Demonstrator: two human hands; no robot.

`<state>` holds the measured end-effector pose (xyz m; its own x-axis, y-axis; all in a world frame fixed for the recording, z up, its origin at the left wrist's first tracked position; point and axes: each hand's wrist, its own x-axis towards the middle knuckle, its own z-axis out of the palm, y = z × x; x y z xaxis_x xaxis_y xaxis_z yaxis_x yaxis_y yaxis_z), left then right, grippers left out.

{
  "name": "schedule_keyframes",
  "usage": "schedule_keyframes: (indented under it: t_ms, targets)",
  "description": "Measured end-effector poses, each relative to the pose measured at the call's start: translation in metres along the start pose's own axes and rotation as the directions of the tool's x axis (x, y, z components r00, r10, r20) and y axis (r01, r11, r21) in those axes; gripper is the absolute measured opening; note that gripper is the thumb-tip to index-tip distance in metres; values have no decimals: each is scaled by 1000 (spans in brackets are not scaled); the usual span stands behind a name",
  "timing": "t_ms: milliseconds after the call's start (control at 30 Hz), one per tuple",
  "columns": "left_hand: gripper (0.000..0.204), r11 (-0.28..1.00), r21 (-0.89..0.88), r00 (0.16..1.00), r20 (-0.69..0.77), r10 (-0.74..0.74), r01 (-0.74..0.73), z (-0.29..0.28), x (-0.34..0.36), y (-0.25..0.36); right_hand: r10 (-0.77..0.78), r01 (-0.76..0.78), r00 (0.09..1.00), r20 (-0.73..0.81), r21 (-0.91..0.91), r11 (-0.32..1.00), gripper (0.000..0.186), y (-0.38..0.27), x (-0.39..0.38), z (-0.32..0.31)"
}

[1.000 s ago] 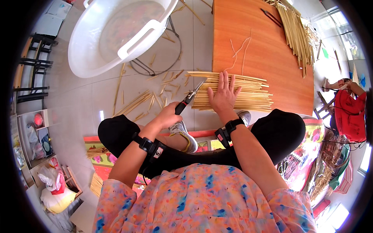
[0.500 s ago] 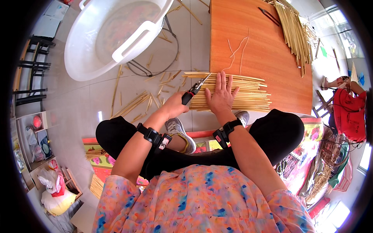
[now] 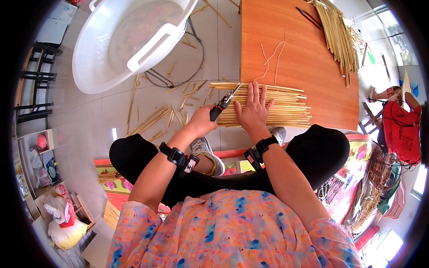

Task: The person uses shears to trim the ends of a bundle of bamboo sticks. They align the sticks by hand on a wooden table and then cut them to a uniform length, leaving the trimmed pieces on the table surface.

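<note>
More stalks [image 3: 288, 108] now lie under the shears [image 3: 223, 104] clenched in the left hand [image 3: 201, 121]; the right hand [image 3: 254, 110] stays spread.

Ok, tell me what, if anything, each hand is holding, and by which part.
The left hand holds the shears by their black-and-red handles. The right hand grips nothing; it lies spread on the sticks.

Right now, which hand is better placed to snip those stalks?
Probably the left hand: it holds snips over the stalks, while the right hand is spread on top of them.
</note>
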<state>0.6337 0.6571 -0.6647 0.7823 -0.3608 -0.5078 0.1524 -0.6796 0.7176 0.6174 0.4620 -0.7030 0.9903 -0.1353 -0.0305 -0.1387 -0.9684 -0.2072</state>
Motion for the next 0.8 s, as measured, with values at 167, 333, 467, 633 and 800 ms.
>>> schedule_keyframes:
  t_ms: [167, 333, 467, 633, 800]
  targets:
    - [35, 996, -33, 982, -169, 79, -86, 11, -7, -3, -5, 5, 1000, 1, 5, 1000, 77, 0, 0, 1]
    - [49, 999, 21, 996, -86, 34, -32, 8, -5, -3, 10, -10, 999, 35, -11, 1000, 76, -2, 0, -3]
    - [36, 999, -12, 993, -116, 37, -39, 11, -3, -8, 6, -5, 1000, 25, -12, 1000, 76, -2, 0, -2]
    - [44, 999, -21, 996, -85, 39, -41, 9, 0, -14, 2, -1, 1000, 25, -16, 1000, 76, -1, -1, -2]
    - [39, 999, -33, 984, -175, -29, 24, 15, 5, -15, 5, -4, 1000, 31, -13, 1000, 76, -2, -1, -2]
